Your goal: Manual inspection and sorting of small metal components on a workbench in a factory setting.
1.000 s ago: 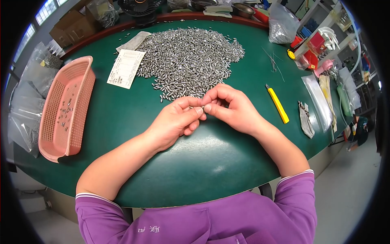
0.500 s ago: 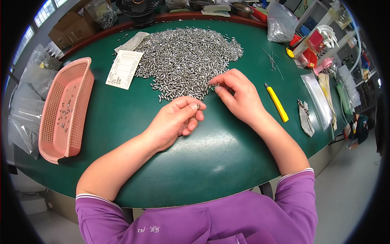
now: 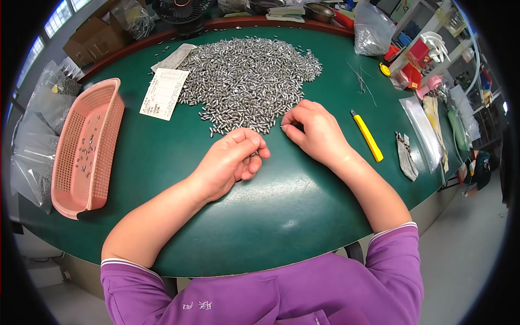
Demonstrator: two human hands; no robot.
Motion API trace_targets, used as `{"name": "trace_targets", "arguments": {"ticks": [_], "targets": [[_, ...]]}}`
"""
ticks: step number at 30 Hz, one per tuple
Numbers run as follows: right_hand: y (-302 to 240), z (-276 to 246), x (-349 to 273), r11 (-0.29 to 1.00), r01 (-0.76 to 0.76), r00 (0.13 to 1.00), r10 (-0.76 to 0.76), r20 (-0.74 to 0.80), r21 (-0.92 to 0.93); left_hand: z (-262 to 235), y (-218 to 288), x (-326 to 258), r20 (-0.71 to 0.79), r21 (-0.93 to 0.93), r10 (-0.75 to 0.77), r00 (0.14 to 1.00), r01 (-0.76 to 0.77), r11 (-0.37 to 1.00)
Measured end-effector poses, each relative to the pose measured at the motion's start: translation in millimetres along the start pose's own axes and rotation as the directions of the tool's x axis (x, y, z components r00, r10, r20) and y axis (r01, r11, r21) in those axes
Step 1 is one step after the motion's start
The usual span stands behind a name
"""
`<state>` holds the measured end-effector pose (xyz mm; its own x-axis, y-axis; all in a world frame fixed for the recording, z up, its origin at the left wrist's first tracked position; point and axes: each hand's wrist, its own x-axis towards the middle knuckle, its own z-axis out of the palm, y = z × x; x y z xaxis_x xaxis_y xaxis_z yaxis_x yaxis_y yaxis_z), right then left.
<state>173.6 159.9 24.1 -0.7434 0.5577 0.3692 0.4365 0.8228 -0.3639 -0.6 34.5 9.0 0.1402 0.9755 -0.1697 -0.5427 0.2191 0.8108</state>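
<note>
A broad heap of small shiny metal pins (image 3: 244, 76) with rounded ends covers the far middle of the green table. At its near edge my left hand (image 3: 230, 160) is closed, thumb against the curled fingers, with a small metal pin (image 3: 254, 154) partly showing among them. My right hand (image 3: 315, 132) is just right of the heap's near edge, thumb and forefinger pinched together. A tiny glint shows at its fingertips, too small to make out clearly. The two hands are apart.
On the left stands a pink plastic basket (image 3: 111, 157) with several pins inside, beside clear bags (image 3: 35, 157). A printed paper slip (image 3: 164, 95) lies against the heap. Right of my right hand are a yellow utility knife (image 3: 368, 138), thin wires (image 3: 362, 81) and plastic bags (image 3: 421, 132).
My right hand has drawn back slightly from the heap toward me. The left thumb and fingers have shifted, and the pin that showed at their tips now sits lower in the hand.
</note>
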Motion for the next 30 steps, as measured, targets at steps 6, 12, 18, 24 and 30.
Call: {"name": "trace_targets", "arguments": {"ticks": [6,12,18,24,30], "targets": [[-25,-4,-1,0.792,-0.214,0.971,0.108,0.213,0.572,3,1,-2,-0.044,0.057,-0.010,0.999,0.012,0.998],[-36,-7,-5,0.739,-0.179,0.973,0.036,0.227,0.650,4,2,-2,-0.027,0.056,-0.028,0.999,0.030,0.998],[-24,-7,1,0.863,-0.104,0.995,0.093,0.047,0.494,3,1,-2,-0.009,0.048,-0.007,1.000,0.007,0.999],[-3,0,2,0.995,0.075,0.995,-0.070,-0.078,0.062,2,1,-1,-0.019,0.055,-0.010,1.000,0.011,0.998],[-1,0,1,0.985,0.167,0.984,-0.170,-0.057,-0.049,0,0,-1,0.004,-0.017,0.007,1.000,-0.007,1.000]]}}
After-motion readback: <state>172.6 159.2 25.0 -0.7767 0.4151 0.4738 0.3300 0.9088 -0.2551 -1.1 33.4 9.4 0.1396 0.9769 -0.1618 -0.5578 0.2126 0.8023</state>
